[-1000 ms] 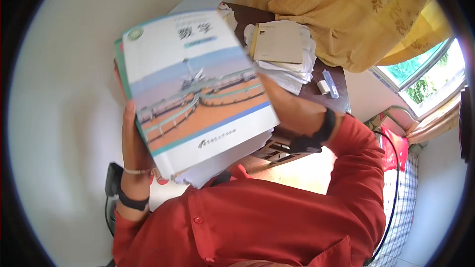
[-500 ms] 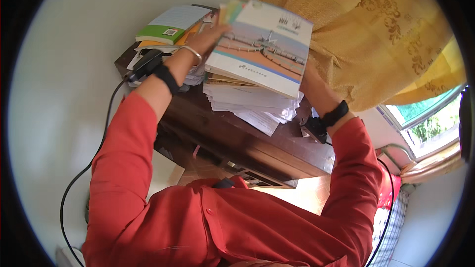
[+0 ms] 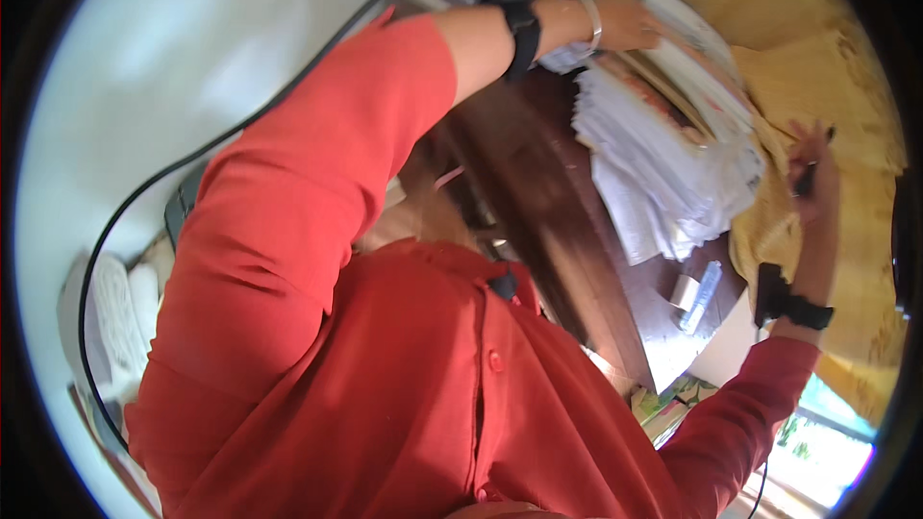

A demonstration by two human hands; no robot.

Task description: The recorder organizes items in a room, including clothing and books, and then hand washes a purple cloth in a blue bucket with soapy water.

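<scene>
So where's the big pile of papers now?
In the head view, the pile of papers lies upper right on the dark wooden desk, between the left hand and right hand.

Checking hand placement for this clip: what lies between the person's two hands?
In the head view, the stack of books and loose papers on the dark wooden desk lies between the left hand and right hand.

Dark wooden desk (image 3: 567,259) stood against pale wall (image 3: 144,67); yellow curtain (image 3: 846,67) beside it, bright window (image 3: 817,442) below curtain.
</scene>
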